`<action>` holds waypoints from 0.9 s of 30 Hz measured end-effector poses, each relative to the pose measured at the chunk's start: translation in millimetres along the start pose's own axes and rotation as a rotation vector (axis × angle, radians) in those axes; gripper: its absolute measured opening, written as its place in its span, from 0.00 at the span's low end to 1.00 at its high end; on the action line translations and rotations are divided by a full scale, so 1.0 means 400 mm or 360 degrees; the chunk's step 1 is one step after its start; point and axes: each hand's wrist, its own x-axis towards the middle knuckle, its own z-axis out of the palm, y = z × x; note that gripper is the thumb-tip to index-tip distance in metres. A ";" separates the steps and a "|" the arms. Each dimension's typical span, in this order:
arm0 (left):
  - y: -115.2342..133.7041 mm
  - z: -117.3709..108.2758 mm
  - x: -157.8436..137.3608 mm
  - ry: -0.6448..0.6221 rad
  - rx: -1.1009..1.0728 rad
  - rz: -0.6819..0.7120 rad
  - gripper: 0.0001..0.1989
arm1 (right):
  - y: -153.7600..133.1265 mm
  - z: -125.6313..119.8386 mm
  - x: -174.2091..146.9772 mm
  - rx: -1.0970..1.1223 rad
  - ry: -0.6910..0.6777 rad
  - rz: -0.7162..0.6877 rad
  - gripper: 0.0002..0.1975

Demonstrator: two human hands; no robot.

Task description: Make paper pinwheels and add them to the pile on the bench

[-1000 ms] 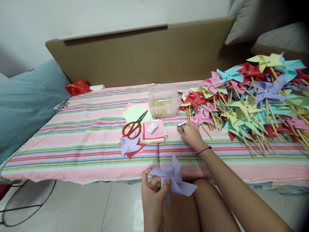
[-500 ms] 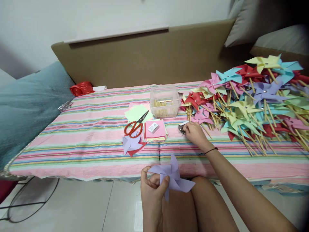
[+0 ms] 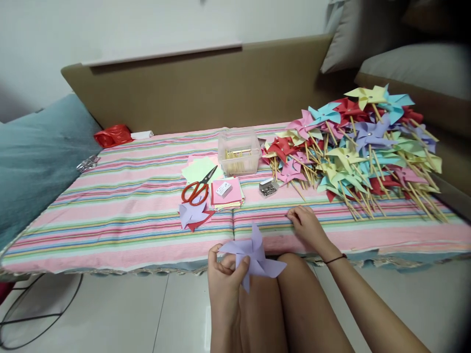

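Right fingers [image 3: 296, 214] have withdrawn, pinched together; purple pinwheel [image 3: 258, 256] sits clamped between left fingers [image 3: 241, 269].

Matt paper pinwheel [image 3: 259, 258], smooth plastic box [image 3: 256, 159], wrinkled cloth [image 3: 128, 196], glossy tiled floor [image 3: 121, 309]

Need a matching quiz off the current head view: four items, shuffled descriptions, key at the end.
Column 1
1. left hand
2. scissors
3. clear plastic box
4. red bag

Column 2
A. contains thin sticks
B. near the teal cushion
C. holding a purple paper pinwheel
D. red-handled, with dark blades

Pairs: 1-C, 2-D, 3-A, 4-B
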 end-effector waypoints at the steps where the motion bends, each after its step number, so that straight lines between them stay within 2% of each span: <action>1: 0.002 0.003 -0.004 -0.0001 0.0004 0.0011 0.28 | 0.002 0.000 -0.007 0.0026 0.0023 0.0017 0.09; 11: 0.013 0.024 -0.036 0.0031 0.0014 0.0085 0.28 | -0.024 0.006 -0.021 0.0324 0.0171 0.0185 0.06; 16: 0.025 0.026 -0.060 0.0019 0.0023 0.0141 0.29 | -0.066 -0.024 -0.035 0.0564 0.0275 0.0321 0.09; 20: 0.031 0.021 -0.078 0.0008 0.0075 0.0175 0.30 | -0.162 -0.096 -0.098 0.0885 0.0375 0.0406 0.09; 22: 0.037 0.023 -0.090 0.0013 0.0087 0.0209 0.29 | -0.238 -0.143 -0.146 0.1317 0.0394 0.0517 0.07; 23: 0.041 0.026 -0.098 0.0010 0.0091 0.0223 0.29 | -0.280 -0.166 -0.170 0.1423 0.0391 0.0549 0.07; 27: 0.060 0.038 -0.133 0.0012 0.0132 0.0282 0.28 | -0.412 -0.222 -0.255 0.1477 0.0270 0.0375 0.02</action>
